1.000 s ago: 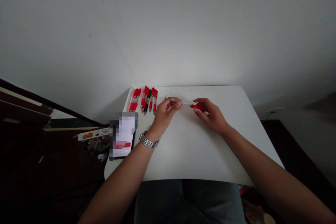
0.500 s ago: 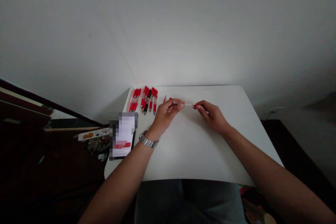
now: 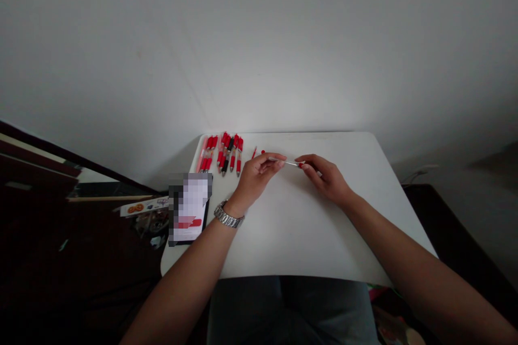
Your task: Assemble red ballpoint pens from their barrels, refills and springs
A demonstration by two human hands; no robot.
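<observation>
Head view: left hand (image 3: 254, 175) and right hand (image 3: 328, 179) each close a fingertip grip on one end of a thin clear pen part (image 3: 288, 162), held just above the white surface (image 3: 291, 226); judged light, stiff, slick, somewhat brittle, best pinched near its ends.

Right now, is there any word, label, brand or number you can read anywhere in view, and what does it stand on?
No text here can be read.
Card: pixelated, unreadable.
Printed strip beside it: orange round marks and some print, too small to read.
Red pens in a row: any print is too small to tell.
Thin clear pen part, pinched between left hand and right hand: no marking shows.
</observation>
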